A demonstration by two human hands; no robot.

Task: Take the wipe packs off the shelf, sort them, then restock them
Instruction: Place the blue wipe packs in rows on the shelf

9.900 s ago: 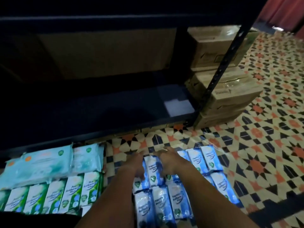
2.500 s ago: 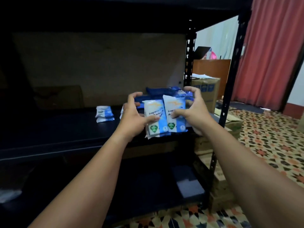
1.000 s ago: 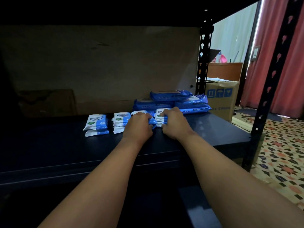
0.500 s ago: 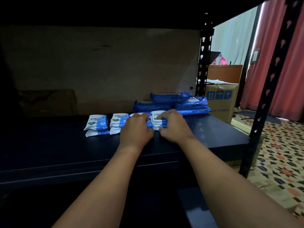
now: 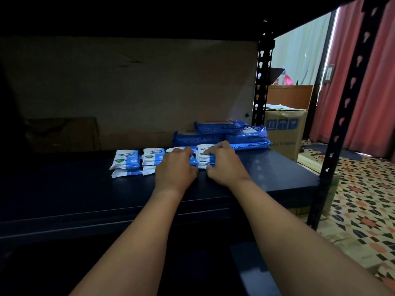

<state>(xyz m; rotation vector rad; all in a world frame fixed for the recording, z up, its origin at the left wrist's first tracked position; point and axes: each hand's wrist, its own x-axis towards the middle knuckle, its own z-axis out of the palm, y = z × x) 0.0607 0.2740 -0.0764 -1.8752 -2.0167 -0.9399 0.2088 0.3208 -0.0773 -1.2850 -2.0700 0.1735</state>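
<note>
Since both hands are down on the shelf [image 5: 277, 171] at once, this reads as the restock step, with small packs being squared into a row. The left hand [image 5: 175, 167] has its fingers curled over the top of one small two-high stack [image 5: 193, 161], and the right hand [image 5: 224, 165] is curled round the next stack [image 5: 203, 157] just to its right, thumb tucked low at the front edge. So each grip is closed on its own stack, pressing down and inward, and the two stacks sit tight against each other between the hands. My guess is that's to keep the soft packs from sliding apart while they get nudged into line.

Just left of the left hand are two more small stacks [image 5: 126, 163], same white-and-blue kind, label side up, so the row is growing rightward. Right behind the hands sit the big blue packs [image 5: 220, 135], piled flat against the back board, which looks like sorting by size: large at the back, small in front.

Can't tell how many packs are still waiting off the shelf
</note>
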